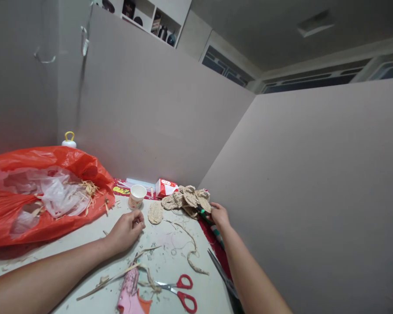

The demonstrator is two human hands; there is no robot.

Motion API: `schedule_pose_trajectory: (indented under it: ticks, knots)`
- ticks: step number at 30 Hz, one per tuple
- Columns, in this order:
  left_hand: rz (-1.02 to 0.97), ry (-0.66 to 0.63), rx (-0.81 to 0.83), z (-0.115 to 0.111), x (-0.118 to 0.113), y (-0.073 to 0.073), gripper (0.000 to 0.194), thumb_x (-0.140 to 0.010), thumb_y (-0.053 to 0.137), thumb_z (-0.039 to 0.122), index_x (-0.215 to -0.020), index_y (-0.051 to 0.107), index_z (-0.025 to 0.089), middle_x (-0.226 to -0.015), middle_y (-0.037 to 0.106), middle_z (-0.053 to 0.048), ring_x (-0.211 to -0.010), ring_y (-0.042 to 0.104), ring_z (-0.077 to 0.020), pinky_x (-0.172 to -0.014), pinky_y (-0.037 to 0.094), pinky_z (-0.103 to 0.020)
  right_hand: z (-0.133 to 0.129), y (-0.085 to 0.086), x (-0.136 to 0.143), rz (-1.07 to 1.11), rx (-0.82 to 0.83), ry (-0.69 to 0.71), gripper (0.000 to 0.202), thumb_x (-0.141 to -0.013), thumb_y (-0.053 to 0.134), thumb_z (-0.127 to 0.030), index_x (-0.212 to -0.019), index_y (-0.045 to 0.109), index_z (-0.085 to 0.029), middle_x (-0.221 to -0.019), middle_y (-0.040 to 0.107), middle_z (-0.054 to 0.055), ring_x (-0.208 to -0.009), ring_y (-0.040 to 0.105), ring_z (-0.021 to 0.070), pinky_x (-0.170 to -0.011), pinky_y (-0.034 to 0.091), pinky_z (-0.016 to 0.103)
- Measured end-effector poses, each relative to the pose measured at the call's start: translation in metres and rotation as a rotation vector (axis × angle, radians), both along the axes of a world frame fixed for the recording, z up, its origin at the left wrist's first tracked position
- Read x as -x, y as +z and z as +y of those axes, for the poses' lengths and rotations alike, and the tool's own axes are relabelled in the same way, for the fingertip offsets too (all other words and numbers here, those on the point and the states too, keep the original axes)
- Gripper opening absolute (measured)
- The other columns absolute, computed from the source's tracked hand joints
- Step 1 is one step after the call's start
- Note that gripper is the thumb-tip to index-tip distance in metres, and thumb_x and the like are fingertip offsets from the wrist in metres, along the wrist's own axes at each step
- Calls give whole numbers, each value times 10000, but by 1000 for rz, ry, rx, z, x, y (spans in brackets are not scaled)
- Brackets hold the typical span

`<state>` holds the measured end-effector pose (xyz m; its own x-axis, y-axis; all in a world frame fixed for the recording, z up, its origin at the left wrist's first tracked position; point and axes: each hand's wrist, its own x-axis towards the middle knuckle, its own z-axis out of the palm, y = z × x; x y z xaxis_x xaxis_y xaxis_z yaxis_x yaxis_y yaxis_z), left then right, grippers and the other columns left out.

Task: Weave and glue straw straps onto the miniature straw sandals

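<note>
My left hand [126, 231] rests on the white tabletop with its fingers curled closed, and nothing shows in it. Just beyond it stand a paper cup [137, 197] and a flat oval braided straw piece [155, 213]. My right hand [220, 216] is at the right edge of the table, beside a heap of similar straw pieces [186, 199]. A dark item with a green part [202, 211] lies by its fingertips; whether the hand grips anything is hidden. Between the hands, a thin straw braid [193, 257] curves over the table. Red-handled scissors [178, 288] lie near the front.
A large red plastic bag [100, 168] with clear plastic and straw fibres fills the left. A pink glue-gun-shaped tool [129, 285] lies in front among straw strips. Dark blades [219, 266] lie along the right edge. A red-white box [166, 187] stands by the back partition.
</note>
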<state>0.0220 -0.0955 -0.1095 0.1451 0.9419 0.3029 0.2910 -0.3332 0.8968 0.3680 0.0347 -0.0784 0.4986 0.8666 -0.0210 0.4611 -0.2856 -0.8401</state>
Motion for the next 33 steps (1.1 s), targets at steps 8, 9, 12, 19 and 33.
schedule_pose_trajectory:
  ticks: [8, 9, 12, 19, 33]
  knots:
    - [3, -17, -60, 3, -2, -1, 75, -732, 435, 149, -722, 498, 187, -631, 582, 20, -506, 512, -119, -512, 359, -238, -9, 22, -8, -388, -26, 121, 258, -935, 559, -305, -1170, 581, -201, -1224, 578, 85, -1010, 604, 214, -852, 519, 415]
    - [1, -17, -71, 3, -2, -1, 85, -728, 429, 141, -723, 500, 186, -645, 590, 17, -510, 508, -115, -517, 362, -237, -14, 26, -10, -421, -27, 137, 251, -935, 559, -305, -1162, 586, -201, -1223, 580, 84, -1012, 603, 214, -856, 517, 417]
    - [-1, -13, -105, 4, -2, 1, 106, -716, 425, 122, -715, 510, 185, -651, 587, 20, -525, 499, -110, -535, 371, -235, -43, 37, -13, -479, -45, 202, 221, -933, 560, -302, -1114, 612, -188, -1187, 609, 81, -1008, 610, 212, -873, 506, 420]
    - [23, 27, -161, 4, 0, 3, 98, -727, 453, 106, -718, 509, 186, -652, 555, 29, -626, 513, -124, -603, 396, -237, -191, 38, 28, -385, -57, 489, 371, -834, 538, -440, -1068, 694, -198, -1078, 723, 76, -992, 662, 261, -824, 518, 325]
    - [124, -30, -106, 0, 6, -7, 350, -902, 563, 308, -1219, 534, 163, -1210, 579, -98, -1005, 609, -221, -842, 523, -431, -309, -17, 160, -661, -93, 944, 174, -878, 592, -217, -1051, 598, -209, -972, 614, 63, -881, 575, 218, -771, 464, 326]
